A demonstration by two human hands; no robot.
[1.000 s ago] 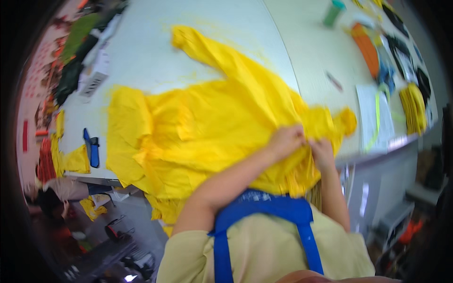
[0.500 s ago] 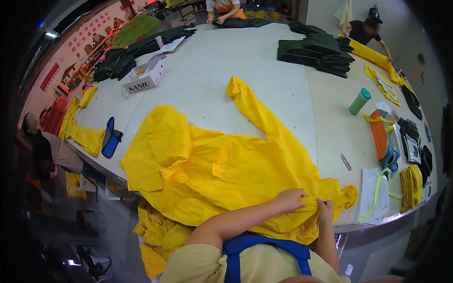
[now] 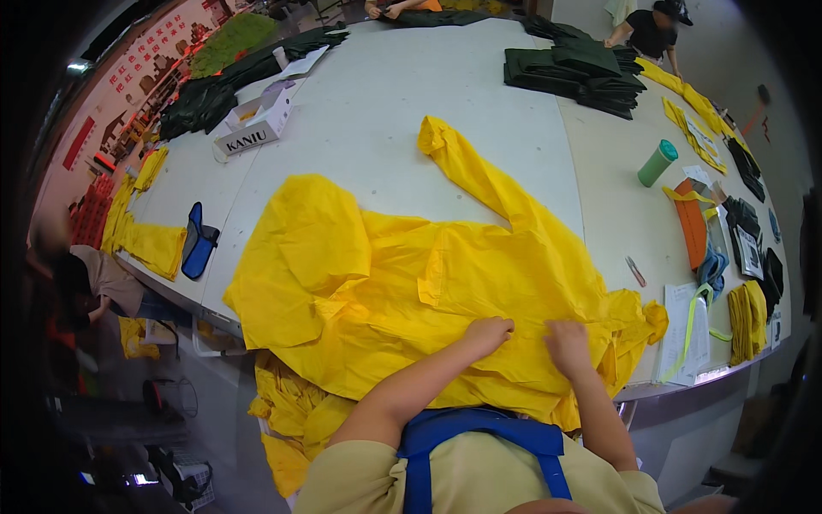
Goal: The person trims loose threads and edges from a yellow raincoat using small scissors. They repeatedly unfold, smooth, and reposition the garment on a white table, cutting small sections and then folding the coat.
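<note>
A yellow hooded raincoat lies spread and creased over the near part of the table. Its hood-like end is to the left, and one sleeve stretches toward the far side. On the front part of the coat, my left hand has its fingers curled onto the fabric. A little to the right, my right hand pinches the same cloth, fingers pointing away from me. A stretch of taut-looking yellow fabric runs between the two hands. The fingertips are partly hidden.
A pair of thread snips, a green bottle and paper sheets lie to the right. Dark green folded stacks stand at the back; a white box and blue pouch sit left. Other people work around the table.
Both hands have moved left and farther from me along the raincoat, and stand farther apart. The raincoat lies slightly farther right in view.
</note>
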